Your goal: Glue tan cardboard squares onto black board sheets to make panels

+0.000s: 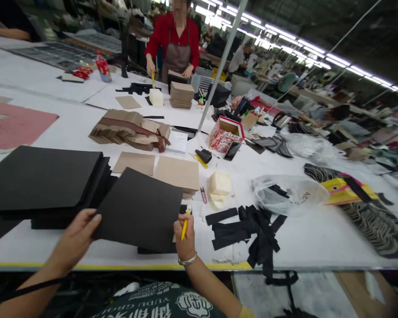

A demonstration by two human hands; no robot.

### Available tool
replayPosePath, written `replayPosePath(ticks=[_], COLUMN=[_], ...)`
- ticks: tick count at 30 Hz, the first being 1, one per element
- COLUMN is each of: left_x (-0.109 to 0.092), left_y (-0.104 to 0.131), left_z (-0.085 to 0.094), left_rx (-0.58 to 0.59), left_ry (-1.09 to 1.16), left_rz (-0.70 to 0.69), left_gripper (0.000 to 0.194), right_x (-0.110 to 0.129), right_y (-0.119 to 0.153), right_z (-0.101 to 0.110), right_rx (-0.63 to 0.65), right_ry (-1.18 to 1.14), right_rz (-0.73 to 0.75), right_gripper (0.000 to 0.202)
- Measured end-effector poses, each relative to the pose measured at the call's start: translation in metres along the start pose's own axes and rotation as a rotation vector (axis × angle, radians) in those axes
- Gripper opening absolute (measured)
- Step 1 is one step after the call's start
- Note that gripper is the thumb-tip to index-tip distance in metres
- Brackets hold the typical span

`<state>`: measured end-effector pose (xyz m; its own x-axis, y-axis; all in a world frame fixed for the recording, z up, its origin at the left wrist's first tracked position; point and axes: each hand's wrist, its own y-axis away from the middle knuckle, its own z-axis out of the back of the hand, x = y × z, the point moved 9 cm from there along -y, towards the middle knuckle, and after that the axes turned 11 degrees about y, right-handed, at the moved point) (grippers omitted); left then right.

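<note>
My left hand (81,232) pinches the lower left corner of a black sheet (139,210), which is tilted above the table. A yellow-handled brush (185,227) is gripped in my right hand (185,238), close by the sheet's right edge; whether these fingers also touch the sheet I cannot tell. To the left lies a tall stack of black sheets (43,176). Behind the held sheet are a stack of tan boards (177,172) and a single tan board (135,163). A cream-coloured block-like tub (220,183) stands right of them, with small thread snips (203,195) beside it.
Black strips (245,229) lie in a pile to the right, beside a clear plastic bag (288,194). Farther back are a tied bundle of tan boards (126,128), a red patterned box (225,134) and a metal pole (222,66). Across the table a person in red (174,44) works.
</note>
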<state>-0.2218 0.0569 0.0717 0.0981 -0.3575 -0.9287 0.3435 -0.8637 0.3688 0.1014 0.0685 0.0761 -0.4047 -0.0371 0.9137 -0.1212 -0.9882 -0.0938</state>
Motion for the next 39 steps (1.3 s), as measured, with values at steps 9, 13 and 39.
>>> replayPosePath(ticks=[9, 13, 39], left_x=[0.133, 0.149, 0.177], left_y=[0.004, -0.003, -0.031], left_z=[-0.097, -0.106, -0.099], left_rx=[0.422, 0.453, 0.338], left_ry=[-0.535, -0.69, -0.94], left_rz=[-0.048, -0.065, -0.174], left_gripper=[0.034, 0.034, 0.067], right_x=[-0.133, -0.152, -0.166], right_y=[-0.008, -0.012, -0.125], right_z=[0.01, 0.006, 0.187], right_rx=[0.129, 0.196, -0.07], right_ry=[0.77, 0.976, 0.73], right_rz=[-0.003, -0.022, -0.249], right_gripper=[0.014, 0.017, 0.024])
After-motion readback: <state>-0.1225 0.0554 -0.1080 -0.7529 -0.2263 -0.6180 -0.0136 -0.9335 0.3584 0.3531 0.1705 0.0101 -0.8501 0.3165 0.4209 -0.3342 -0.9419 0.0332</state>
